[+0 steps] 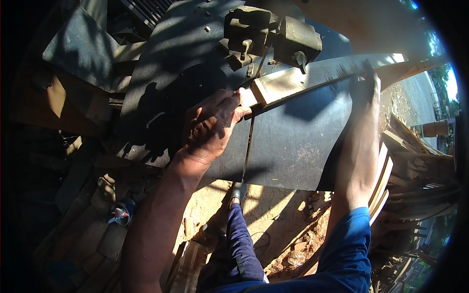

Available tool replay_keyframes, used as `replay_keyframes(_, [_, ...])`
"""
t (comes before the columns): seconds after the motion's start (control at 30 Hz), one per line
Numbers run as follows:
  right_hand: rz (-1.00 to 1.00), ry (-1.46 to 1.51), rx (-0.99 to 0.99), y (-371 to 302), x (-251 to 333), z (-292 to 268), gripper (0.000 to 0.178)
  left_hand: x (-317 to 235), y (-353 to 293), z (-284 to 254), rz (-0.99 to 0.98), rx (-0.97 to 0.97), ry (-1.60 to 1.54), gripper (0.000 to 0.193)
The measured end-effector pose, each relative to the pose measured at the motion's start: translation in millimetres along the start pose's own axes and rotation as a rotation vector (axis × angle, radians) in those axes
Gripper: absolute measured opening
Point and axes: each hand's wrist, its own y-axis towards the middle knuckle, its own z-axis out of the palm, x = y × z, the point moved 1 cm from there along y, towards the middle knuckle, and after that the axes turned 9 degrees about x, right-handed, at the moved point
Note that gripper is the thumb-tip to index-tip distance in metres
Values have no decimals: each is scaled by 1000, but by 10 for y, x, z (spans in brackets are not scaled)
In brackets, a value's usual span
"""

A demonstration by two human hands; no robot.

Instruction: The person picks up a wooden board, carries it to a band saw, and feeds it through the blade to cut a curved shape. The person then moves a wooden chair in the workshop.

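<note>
A long pale wooden board (298, 80) lies across a dark, flat machine table (303, 151), with a narrower stepped end at the left. My left hand (215, 117) is closed on that narrow end, thumb and fingertips pinching it. Toward the board's far right part, my right hand (366, 83) grips it; shade and blur dim its fingers. Just beyond the board stand two worn blocks, a left block (248, 29) and a right block (298, 41), each with a small handle-like screw. A thin upright strip, which looks like a saw blade (264, 58), runs between them.
A narrow slot (249, 151) crosses the table to its near edge. Curved wood strips (383, 180) stand at the right, near stacked boards. Wood offcuts (105, 234) and a small tub (124, 212) lie at lower left. My foot (237, 191) is on the sandy ground below.
</note>
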Motion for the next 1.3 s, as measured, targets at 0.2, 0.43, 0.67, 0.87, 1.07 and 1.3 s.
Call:
replay_keyframes(0.2, [80,126,-28,228,-93,-250,45,-72,111,12,13,-14,-42,33])
replay_keyframes(0.43, [234,327,-39,230,-111,-165,39,-47,86,18,36,-43,-48,36])
replay_keyframes(0.67, [-90,14,-24,57,-37,-247,48,-63,110,84,32,-39,-71,35])
replay_keyframes(0.87, [225,374,1,70,77,-57,47,-30,59,-21,17,-16,-11,32])
replay_keyframes(1.07, [-97,148,-26,20,121,-211,37,-78,138,46,51,-47,-72,32])
replay_keyframes(1.3, [75,414,-58,-24,398,-109,29,-45,104,18,67,-54,-55,33])
